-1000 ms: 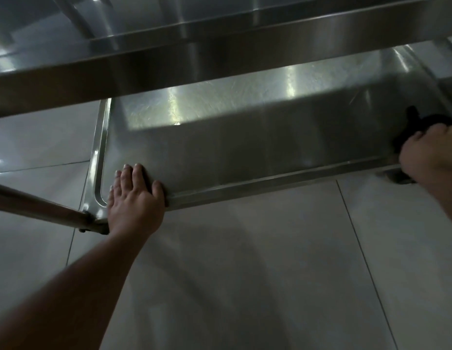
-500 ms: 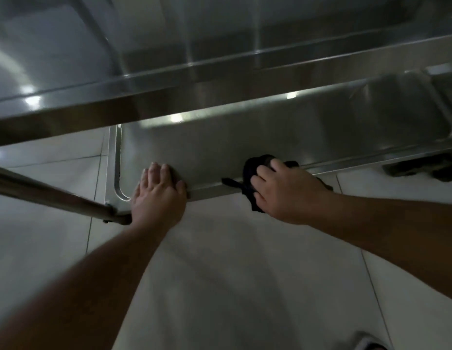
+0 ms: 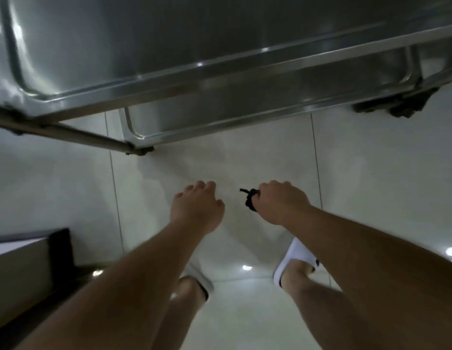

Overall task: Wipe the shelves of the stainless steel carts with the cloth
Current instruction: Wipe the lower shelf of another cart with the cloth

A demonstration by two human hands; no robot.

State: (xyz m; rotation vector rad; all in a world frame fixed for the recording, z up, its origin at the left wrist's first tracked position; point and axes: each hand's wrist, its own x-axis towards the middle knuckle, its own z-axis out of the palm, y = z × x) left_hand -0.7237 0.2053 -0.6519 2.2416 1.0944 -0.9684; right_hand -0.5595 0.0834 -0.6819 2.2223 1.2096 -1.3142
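The stainless steel cart fills the top of the view, with an upper shelf (image 3: 144,46) and a lower shelf (image 3: 245,104) showing below its front rim. Both hands hang over the floor in front of the cart, apart from it. My right hand (image 3: 280,202) grips a bunched black cloth (image 3: 250,199), of which only a small dark part sticks out on the left of the fist. My left hand (image 3: 197,205) holds nothing, its fingers loosely curled downward.
A cart leg tube (image 3: 68,133) slants across the left. A black caster wheel (image 3: 396,103) sits under the cart's right corner. A grey box-like object with a dark edge (image 3: 30,261) stands at the lower left. My feet in white slippers (image 3: 295,258) stand on pale floor tiles.
Both hands came off the lower shelf's front rim and pulled back toward me. The view rose and tilted down, so the cart now sits higher in the frame.
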